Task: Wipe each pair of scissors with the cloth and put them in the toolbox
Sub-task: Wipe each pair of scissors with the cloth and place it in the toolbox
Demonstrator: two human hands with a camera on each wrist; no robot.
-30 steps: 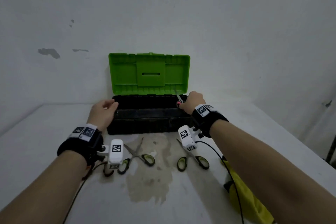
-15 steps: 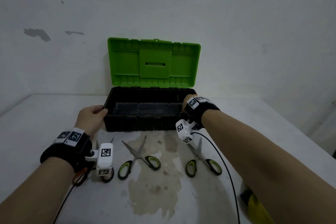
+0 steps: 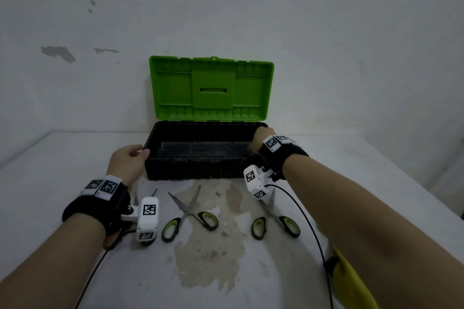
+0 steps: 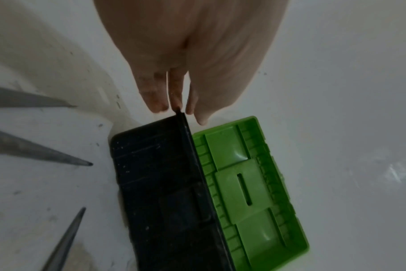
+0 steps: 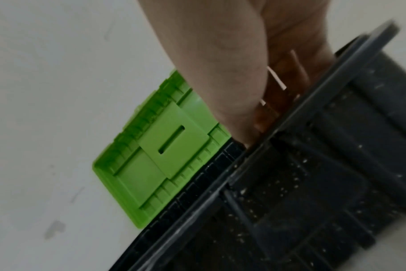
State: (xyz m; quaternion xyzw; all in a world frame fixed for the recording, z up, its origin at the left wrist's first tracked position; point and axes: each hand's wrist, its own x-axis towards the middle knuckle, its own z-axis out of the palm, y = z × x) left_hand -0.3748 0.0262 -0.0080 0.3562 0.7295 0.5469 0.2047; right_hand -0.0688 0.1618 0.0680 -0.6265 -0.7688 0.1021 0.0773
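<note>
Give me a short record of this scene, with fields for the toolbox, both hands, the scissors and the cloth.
toolbox: black, green lid open
left hand: touches the box's left end
right hand: reaches into the right end; what it holds is hidden
scissors on table: middle pair, right pair, a third partly hidden under the left wrist
cloth: yellow, under the right forearm

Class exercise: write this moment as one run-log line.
left hand: touches toolbox left rim | right hand: inside right end, contents hidden | lid: open | three scissors on table | cloth: idle
</note>
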